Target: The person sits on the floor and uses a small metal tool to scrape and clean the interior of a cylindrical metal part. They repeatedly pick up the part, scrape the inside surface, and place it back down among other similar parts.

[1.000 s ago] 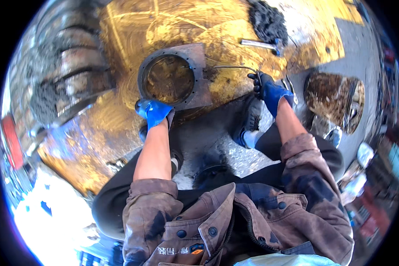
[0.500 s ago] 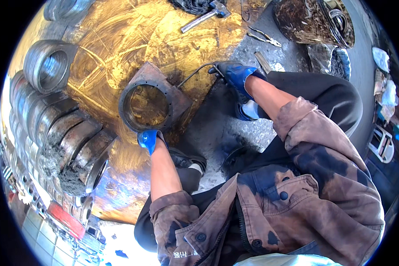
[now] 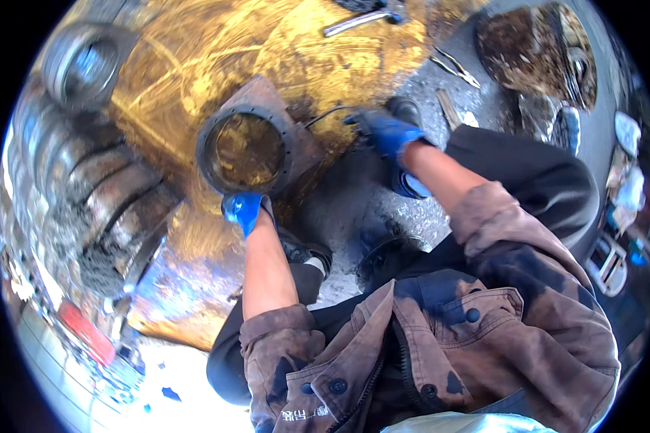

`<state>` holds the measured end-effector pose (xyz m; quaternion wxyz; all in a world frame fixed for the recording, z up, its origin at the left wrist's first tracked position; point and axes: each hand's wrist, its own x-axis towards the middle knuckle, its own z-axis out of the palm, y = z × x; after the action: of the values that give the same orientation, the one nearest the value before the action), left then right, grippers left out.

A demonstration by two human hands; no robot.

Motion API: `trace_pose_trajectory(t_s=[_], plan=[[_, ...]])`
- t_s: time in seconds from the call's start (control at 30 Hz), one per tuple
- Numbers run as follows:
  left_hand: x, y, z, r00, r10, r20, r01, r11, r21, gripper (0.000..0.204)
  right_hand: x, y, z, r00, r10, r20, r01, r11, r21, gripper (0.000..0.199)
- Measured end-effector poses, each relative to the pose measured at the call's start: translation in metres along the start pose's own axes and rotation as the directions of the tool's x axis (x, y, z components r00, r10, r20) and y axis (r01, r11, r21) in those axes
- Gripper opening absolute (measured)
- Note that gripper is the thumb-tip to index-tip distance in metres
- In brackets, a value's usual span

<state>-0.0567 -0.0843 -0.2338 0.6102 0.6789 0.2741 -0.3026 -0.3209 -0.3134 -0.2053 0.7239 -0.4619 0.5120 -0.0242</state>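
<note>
Head view, nearest the body: the gloved left hand rested at the near rim of the flanged metal part, which lay just beyond that grip; its fingers were mostly hidden, so whether it was clamped on the rim or only pressing there could not be told. Farther out and to its right, the gloved right hand was blurred, yet its grip looked closed around one end of a thin bent rod. From that grip the rod ran left toward the part's right edge; whether the tip touched metal was too smeared to judge. Doing this well, as far as one could judge, called for steady weight through the left grip, since the part could have skidded on the yellow-stained sheet beneath it. The right grip needed to be firm, because so slender a rod could easily have twisted in a slack glove, and the left fingers were best kept clear of the tip's line. Beyond the right grip, pliers lay to its right on the grey floor, and a hammer lay farther ahead. Well left of the left grip stood a row of metal rings.
</note>
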Motion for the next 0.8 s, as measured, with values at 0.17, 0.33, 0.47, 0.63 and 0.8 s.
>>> trace_pose_trajectory(t_s=[0.17,0.33,0.47,0.63,0.8], plan=[[-0.008,0.004,0.032,0.962,-0.237,0.135,0.253,0.961,-0.115,0.028,0.026,0.005,0.007,0.990,0.141,-0.012,-0.140,0.975,-0.170,0.042],[-0.015,0.018,0.028,0.968,-0.176,0.182,0.227,0.922,-0.314,0.031,-0.035,-0.070,0.030,0.935,0.349,-0.064,-0.343,0.936,0.082,0.040],[0.012,0.003,0.018,0.993,-0.090,0.074,0.112,0.907,-0.407,0.032,-0.030,-0.070,0.027,0.883,0.459,-0.097,-0.419,0.865,0.275,0.036],[0.029,-0.017,0.019,0.996,-0.032,-0.082,0.001,0.938,-0.347,0.033,-0.025,-0.049,0.059,0.928,0.346,-0.139,-0.329,0.935,0.134,0.041],[0.046,-0.018,0.029,0.951,0.089,-0.297,-0.096,0.995,-0.011,0.034,0.018,-0.024,0.010,0.889,0.457,-0.014,-0.450,0.880,0.152,0.042]])
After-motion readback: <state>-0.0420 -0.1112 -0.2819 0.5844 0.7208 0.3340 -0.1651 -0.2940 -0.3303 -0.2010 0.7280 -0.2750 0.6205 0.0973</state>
